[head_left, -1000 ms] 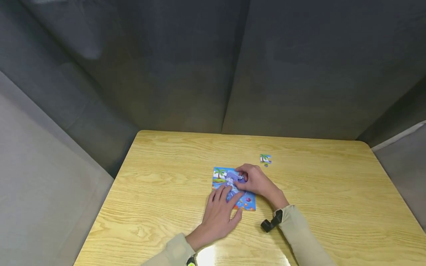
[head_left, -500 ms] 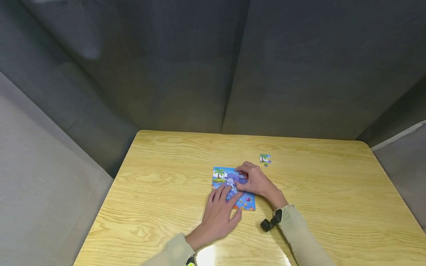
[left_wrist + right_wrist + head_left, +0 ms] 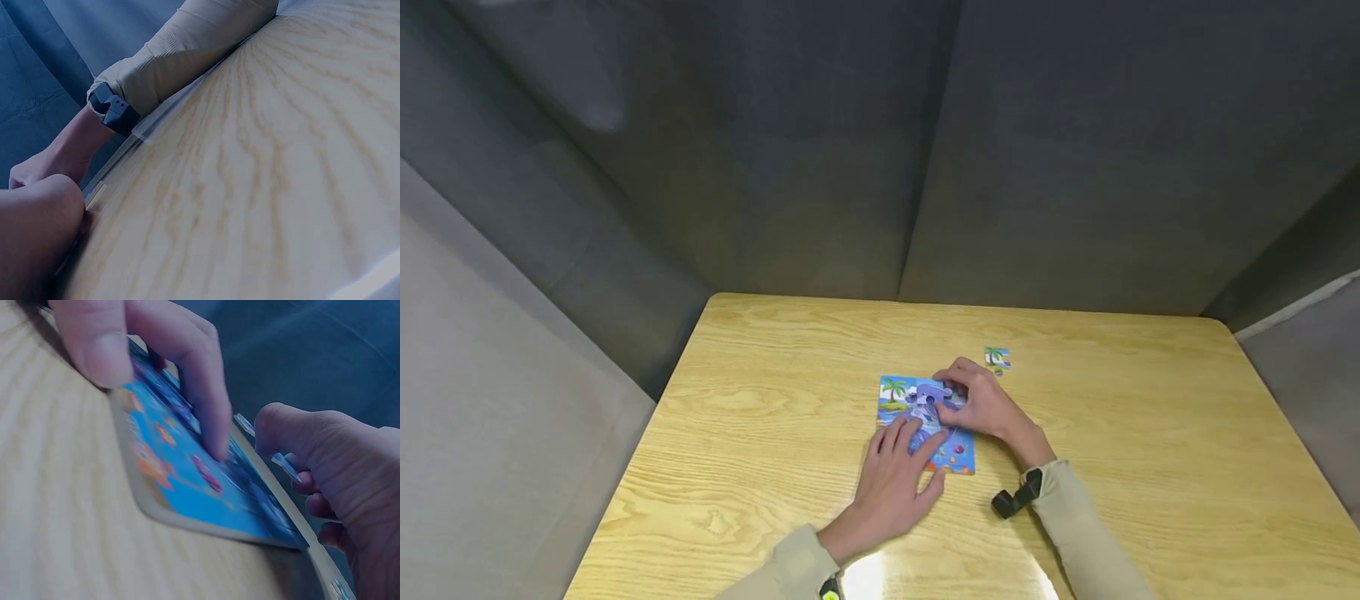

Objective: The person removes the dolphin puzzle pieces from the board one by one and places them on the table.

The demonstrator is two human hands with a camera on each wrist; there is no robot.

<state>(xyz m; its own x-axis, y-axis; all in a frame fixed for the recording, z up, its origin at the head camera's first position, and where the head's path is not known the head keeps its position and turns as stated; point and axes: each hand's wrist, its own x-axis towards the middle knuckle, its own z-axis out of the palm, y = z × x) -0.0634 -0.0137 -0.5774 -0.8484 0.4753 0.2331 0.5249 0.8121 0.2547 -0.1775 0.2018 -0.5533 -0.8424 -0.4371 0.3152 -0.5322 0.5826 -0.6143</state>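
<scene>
A blue picture puzzle [image 3: 962, 461] with a dolphin and a palm tree lies flat in the front middle of the table. My left hand [image 3: 891, 492] rests on its lower left part, fingers spread and fairly straight. Over the puzzle's upper right part, my right hand [image 3: 985, 406] pinches a puzzle piece [image 3: 286, 465] between thumb and fingers. The right wrist view shows this piece tilted and raised off the board, mostly covered by the thumb. Only the back of the left hand [image 3: 40, 228] shows in the left wrist view.
A loose puzzle piece [image 3: 997, 358] with a palm tree lies beyond the right hand. The wooden table [image 3: 760, 400] ends at a dark curtain [image 3: 820, 208] behind. Black wrist camera [image 3: 1018, 494] hangs from the right cuff, close above the tabletop.
My right hand has shifted slightly right and away from me, and the pinched piece has come up off the puzzle. The left hand has stayed in place.
</scene>
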